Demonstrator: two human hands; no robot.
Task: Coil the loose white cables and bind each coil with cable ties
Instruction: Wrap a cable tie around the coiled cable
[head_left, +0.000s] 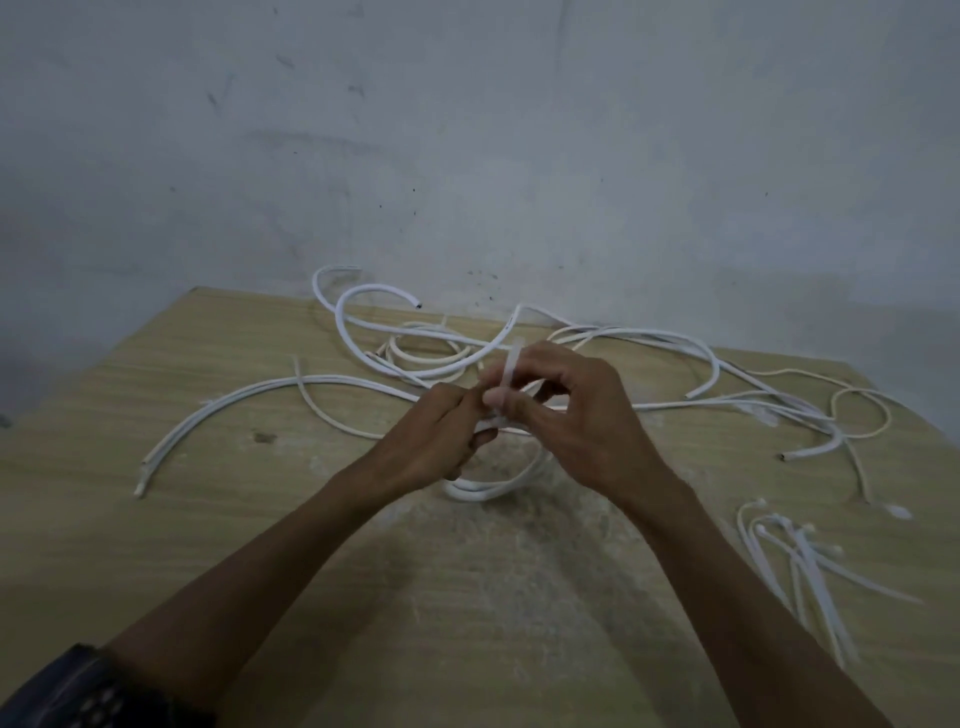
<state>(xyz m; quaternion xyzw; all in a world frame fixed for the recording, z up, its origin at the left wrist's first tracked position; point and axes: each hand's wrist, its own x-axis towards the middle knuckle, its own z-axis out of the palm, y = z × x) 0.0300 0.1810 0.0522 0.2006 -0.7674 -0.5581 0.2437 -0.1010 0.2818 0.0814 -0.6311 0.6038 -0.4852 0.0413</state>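
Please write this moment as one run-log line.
phase: binding | left hand: holds small coil of white cable | right hand: pinches white plastic cable tie | spare cable ties: on wooden table, right

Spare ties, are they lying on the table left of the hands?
No, the spare ties lie on the table, right of the right hand.

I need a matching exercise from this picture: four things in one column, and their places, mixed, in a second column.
Things: 1 spare cable ties; 2 cable tie in use; 3 thin cream cord; 4 small cable loop.
Places: A upright between left hand and right hand; B table, near right; C just below both hands; D table, far right.
Pairs: 1-B; 2-A; 3-D; 4-C.
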